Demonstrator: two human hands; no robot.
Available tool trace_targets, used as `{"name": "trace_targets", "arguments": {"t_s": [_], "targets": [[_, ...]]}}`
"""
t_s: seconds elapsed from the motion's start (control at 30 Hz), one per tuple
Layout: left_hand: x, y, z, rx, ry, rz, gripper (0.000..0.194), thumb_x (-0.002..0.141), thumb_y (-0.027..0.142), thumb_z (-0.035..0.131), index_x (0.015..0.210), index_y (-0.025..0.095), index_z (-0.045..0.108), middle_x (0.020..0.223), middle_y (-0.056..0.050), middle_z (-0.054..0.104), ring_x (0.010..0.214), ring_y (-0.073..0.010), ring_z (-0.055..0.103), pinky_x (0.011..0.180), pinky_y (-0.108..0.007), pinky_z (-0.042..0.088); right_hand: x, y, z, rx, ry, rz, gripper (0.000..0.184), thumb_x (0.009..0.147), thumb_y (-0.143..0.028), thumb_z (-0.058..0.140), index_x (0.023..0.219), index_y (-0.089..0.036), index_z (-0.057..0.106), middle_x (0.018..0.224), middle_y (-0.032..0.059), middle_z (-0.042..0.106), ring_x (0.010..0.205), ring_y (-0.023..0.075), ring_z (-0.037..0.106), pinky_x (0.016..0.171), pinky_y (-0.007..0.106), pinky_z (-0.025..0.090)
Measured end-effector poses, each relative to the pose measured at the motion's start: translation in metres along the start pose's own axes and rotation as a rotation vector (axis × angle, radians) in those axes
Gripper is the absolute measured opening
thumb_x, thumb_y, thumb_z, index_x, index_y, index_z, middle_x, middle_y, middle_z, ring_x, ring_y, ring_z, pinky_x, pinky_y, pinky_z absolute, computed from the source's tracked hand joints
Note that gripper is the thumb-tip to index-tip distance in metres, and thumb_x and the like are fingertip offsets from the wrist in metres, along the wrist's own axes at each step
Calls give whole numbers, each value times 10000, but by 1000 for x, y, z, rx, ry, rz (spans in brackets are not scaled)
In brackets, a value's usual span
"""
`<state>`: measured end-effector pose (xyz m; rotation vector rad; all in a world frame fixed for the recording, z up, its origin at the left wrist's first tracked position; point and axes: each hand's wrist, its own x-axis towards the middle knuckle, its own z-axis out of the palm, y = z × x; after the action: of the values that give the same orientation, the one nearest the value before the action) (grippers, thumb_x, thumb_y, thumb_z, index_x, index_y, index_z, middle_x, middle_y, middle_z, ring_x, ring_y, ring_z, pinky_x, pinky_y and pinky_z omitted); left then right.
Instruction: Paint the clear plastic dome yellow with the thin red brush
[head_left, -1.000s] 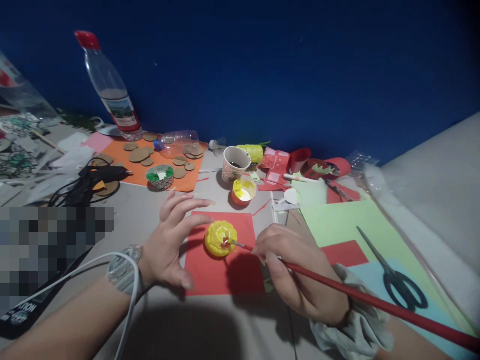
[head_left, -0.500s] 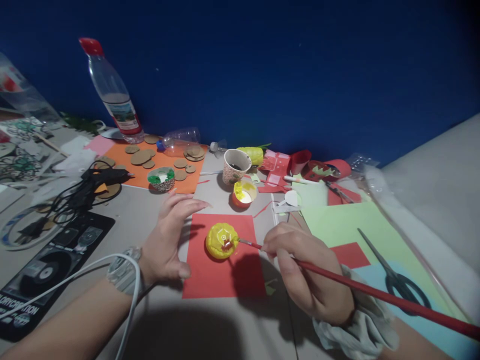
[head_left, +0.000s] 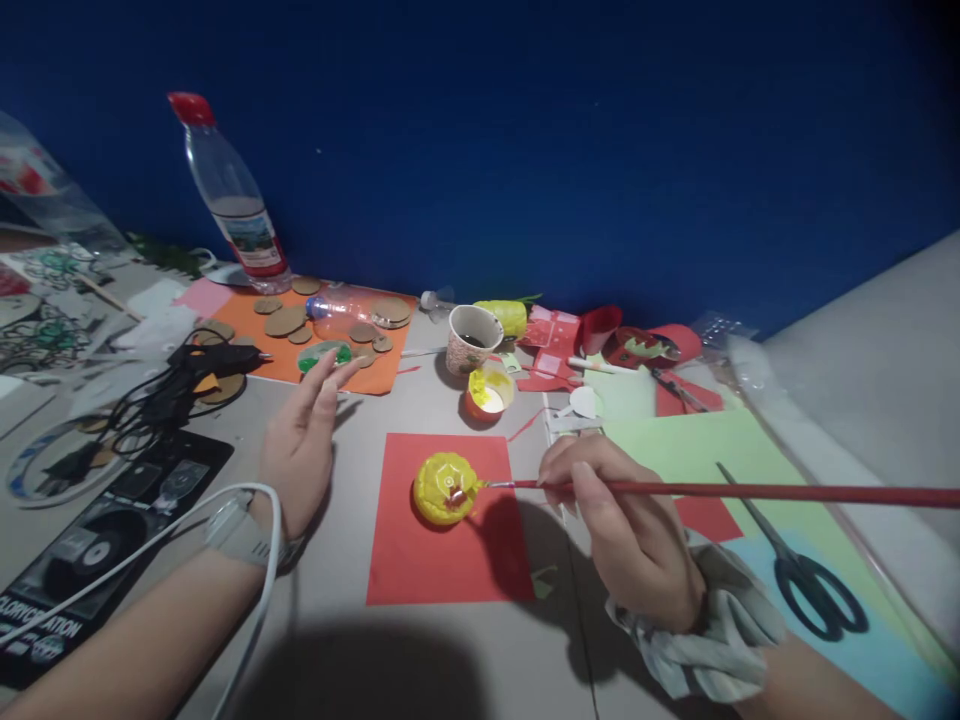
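A small round object coated in wet yellow paint, with a reddish unpainted patch near its middle, sits on a square of red paper. My right hand grips a long red paintbrush, its yellow-tipped bristles touching the object's right edge. Held off to the left, my left hand is empty with its fingers stretched out, and its fingertips partly cover a small cup of green paint. Behind the red paper stands a small cup of yellow paint, close to a paper cup of dark liquid.
Black scissors lie on green and blue paper at right. At left are a glue gun with its cord, a black box and a white cable. Cardboard discs cover orange paper beside an upright bottle.
My left hand has drawn back leftward from the yellow object toward the green paint cup. The brush handle has swung up to nearly level, its tip still at the object's right edge.
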<state>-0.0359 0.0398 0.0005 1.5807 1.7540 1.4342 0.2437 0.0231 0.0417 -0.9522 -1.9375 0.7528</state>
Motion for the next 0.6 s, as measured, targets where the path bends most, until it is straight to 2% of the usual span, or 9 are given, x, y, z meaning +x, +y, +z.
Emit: {"name": "trace_targets", "arguments": {"t_s": [0.1, 0.2, 0.37, 0.43, 0.5, 0.57, 0.6], "targets": [[1, 5, 2, -51, 46, -67, 412, 969, 506, 512, 1251, 243, 658, 1259, -56, 704, 1273, -226, 600, 1053, -372, 518, -1, -1, -1, 1, -48, -45, 187, 1020, -192, 389, 926, -230, 547, 797, 14, 555, 704, 161, 526, 657, 324, 415], [1, 1, 4, -91, 94, -119, 438, 914, 497, 612, 1269, 242, 634, 1095, -53, 767, 1122, -220, 695, 985, -360, 560, 0, -1, -1, -1, -70, -70, 181, 1021, -180, 382, 943, -226, 539, 793, 10, 549, 721, 154, 516, 669, 314, 413], [7, -9, 0, -42, 196, -129, 292, 862, 499, 676, 909, 211, 690, 933, -42, 768, 923, -203, 737, 897, -347, 580, 2, -1, 1, -24, -85, -87, 183, 1017, -152, 373, 941, -228, 521, 783, 0, 529, 708, 143, 498, 654, 295, 406], [9, -9, -5, 23, 243, -120, 317, 863, 519, 664, 800, 210, 645, 760, -9, 717, 733, -173, 709, 749, -309, 582, 3, -1, 3, -48, -91, -106, 182, 1013, -142, 372, 936, -226, 514, 768, -6, 520, 701, 139, 493, 650, 290, 401], [12, -9, -12, 105, 280, -103, 363, 902, 545, 593, 756, 213, 602, 564, 40, 576, 514, -144, 587, 585, -294, 528, 4, -1, 4, -62, -89, -124, 177, 1009, -135, 375, 939, -224, 512, 761, -11, 516, 697, 133, 495, 646, 282, 401], [16, -10, -18, 190, 283, -67, 397, 947, 563, 491, 808, 211, 611, 518, 54, 493, 479, -152, 528, 601, -328, 519, 4, -2, 5, -62, -86, -133, 177, 1009, -135, 375, 930, -221, 508, 759, -11, 515, 697, 131, 499, 642, 275, 405], [19, -12, -20, 236, 263, -44, 403, 950, 569, 473, 888, 205, 633, 569, 34, 535, 563, -179, 583, 706, -379, 542, 3, -3, 5, -61, -84, -135, 181, 1010, -136, 372, 921, -220, 506, 758, -11, 513, 697, 131, 500, 643, 276, 407]]}}
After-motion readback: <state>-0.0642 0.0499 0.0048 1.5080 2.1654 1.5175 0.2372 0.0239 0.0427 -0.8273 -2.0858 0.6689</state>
